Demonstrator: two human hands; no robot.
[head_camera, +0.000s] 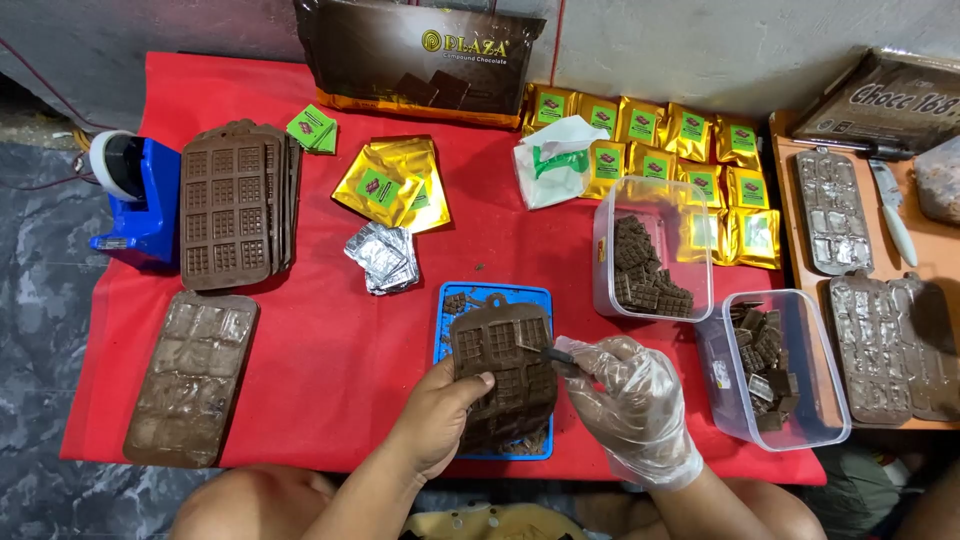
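Left hand (437, 415): bare, fingers curled, gripping brown chocolate mould (502, 375) by its lower left edge | mould: over blue tray (447, 310) on red cloth (330, 340) | Right hand (628, 405): clear-gloved, fingertips pinching small dark tool (545, 352) against mould.

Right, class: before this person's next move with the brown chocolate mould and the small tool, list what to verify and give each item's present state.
1. Left hand grips the brown mould at its edge: ok.
2. Right hand wears a clear glove: ok. The left is bare: not ok.
3. Small dark tool in the right hand, tip on the mould's face: ok.
4. Blue tray lies under the mould to catch pieces: ok.
5. Near clear tub of chocolate pieces is open, beside the right hand: ok.
6. Whether chocolate still sits in the mould's cavities: cannot tell.
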